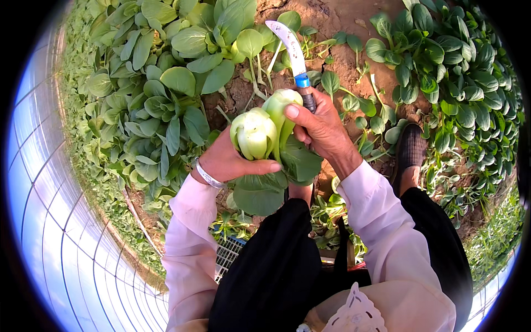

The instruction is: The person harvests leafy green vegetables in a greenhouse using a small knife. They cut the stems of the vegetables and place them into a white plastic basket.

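Observation:
My left hand [232, 159] grips a head of bok choy [254, 135], its pale cut base turned up towards me and its dark leaves hanging below. My right hand [325, 126] holds a sickle-shaped knife [292, 50] by its dark handle, which has a blue band at the blade end. The curved, soil-specked blade points away from me. With the thumb and fingers of that same hand I also pinch a second bok choy [283, 103], which is pressed against the first. The leaves of the two heads overlap, so I cannot tell which belong to which.
Bok choy plants [166, 95] stand densely at the left, and more [464, 70] grow at the right. Loose leaves lie on bare soil [352, 20] between them. A plastic crate [228, 251] is partly hidden by my leg. A gridded greenhouse wall [54, 199] curves along the left.

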Demonstrator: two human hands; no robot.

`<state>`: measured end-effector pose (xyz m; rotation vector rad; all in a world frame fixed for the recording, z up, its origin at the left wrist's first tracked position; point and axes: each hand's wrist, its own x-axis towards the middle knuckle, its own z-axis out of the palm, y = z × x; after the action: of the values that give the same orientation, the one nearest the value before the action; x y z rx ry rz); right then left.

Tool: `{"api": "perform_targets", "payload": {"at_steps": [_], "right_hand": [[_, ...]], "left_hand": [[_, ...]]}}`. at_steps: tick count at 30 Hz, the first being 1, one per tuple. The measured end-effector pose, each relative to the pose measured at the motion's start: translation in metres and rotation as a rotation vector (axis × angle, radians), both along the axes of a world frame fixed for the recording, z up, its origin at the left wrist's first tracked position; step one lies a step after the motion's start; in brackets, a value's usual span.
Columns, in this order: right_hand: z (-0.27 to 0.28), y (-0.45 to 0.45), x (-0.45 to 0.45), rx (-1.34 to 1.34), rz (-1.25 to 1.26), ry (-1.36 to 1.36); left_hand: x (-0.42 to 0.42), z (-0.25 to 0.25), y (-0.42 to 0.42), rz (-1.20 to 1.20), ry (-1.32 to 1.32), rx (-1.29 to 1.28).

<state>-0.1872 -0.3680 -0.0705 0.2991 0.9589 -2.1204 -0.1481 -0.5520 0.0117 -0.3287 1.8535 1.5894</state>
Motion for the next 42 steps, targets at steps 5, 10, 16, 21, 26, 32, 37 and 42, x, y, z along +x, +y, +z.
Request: {"api": "perform_targets", "payload": {"at_steps": [5, 10, 16, 21, 26, 32, 37, 42], "right_hand": [[-0.039, 0.006, -0.013, 0.125, -0.064, 0.034], [-0.083, -0.006, -0.028, 0.575, 0.348, 0.463], [-0.102, -0.061, -0.048, 0.972, 0.323, 0.626], [-0.100, -0.068, -0.052, 0.891, 0.343, 0.679], [-0.104, -0.089, -0.054, 0.935, 0.397, 0.761], [-0.103, -0.103, -0.059, 0.975, 0.407, 0.639], [-0.109, -0.108, -0.068, 0.848, 0.485, 0.605], [-0.097, -0.106, -0.082, 0.634, 0.596, 0.312]], "left_hand": [[-0.033, 0.001, 0.012, -0.359, -0.014, -0.533], [-0.070, 0.002, 0.011, -0.762, 0.676, -1.226], [-0.115, -0.049, -0.052, -0.972, 0.741, -1.463], [-0.088, -0.062, -0.093, -0.913, 0.560, -1.610], [-0.067, -0.070, -0.104, -0.824, 0.674, -1.533], [-0.057, -0.075, -0.116, -0.789, 0.661, -1.519], [-0.053, -0.080, -0.119, -0.758, 0.681, -1.488], [-0.046, -0.085, -0.127, -0.713, 0.681, -1.473]]}}
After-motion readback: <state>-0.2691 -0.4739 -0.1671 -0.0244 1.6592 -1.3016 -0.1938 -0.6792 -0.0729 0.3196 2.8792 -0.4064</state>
